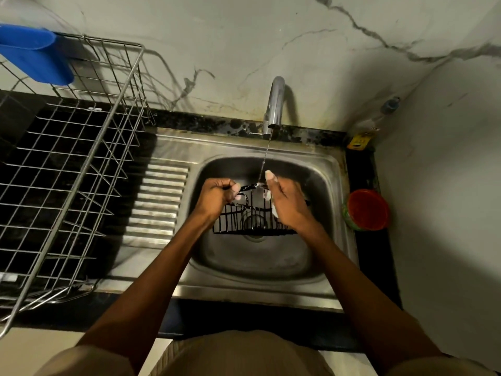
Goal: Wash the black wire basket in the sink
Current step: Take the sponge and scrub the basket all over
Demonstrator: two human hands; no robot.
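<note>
black wire basket [252, 213] with thin upright bars sits over the steel sink [271, 261] drain, under the tap stream. left hand [215, 196] fingers curl tight round its rim. right hand [287, 202] grips the other side, soapy.

White marble-veined walls [271, 36] meet in a dim corner above a black speckled counter [366, 253].

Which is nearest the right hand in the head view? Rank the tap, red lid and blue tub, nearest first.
From the right hand:
1. Tap, just behind it over the sink.
2. Red lid, on the counter to its right, close to call against the tap.
3. Blue tub, far left in the rack.
</note>
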